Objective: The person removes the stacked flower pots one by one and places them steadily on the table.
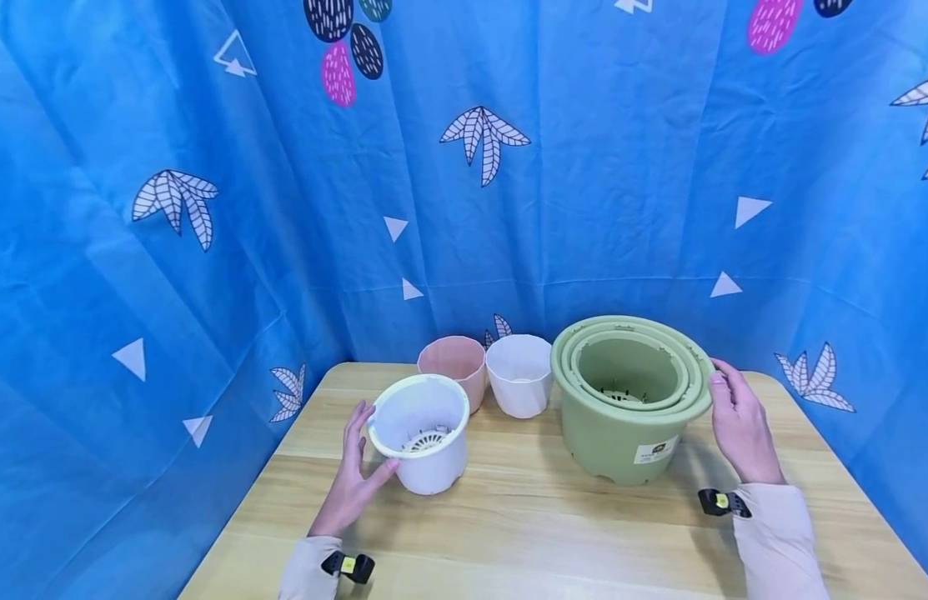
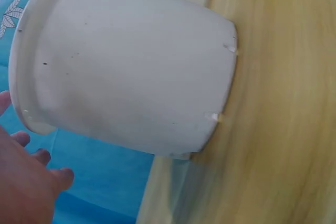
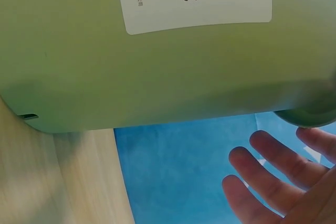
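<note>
Left hand at about 8 o'clock of the white slotted pot, thumb and fingers well apart, spanning part of the rim; thumb at the rim's 7 o'clock, fingertips at its 9 o'clock. Left wrist view: one fingertip right by the rim, others loosely bent in the air, clear of the wall; can't tell how firm any contact is. Right hand at roughly 3 o'clock of the green pot, also spread: thumb up at the rim, one fingertip against the rim's underside in the right wrist view, remaining fingers fanned apart, off the wall. Neither hand is clamped around a pot. Clock centred on the white slotted pot: pink pot just beside it at 1 o'clock, faceted white pot at 2, green pot at about 3. Smaller green pots nested inside the green pot, rims ringed together; white label on its outer wall at 5 o'clock. All pots upright, openings up, on the wood-grain worktop; blue patterned curtain from 9 through 12 to 3 o'clock around it.
</note>
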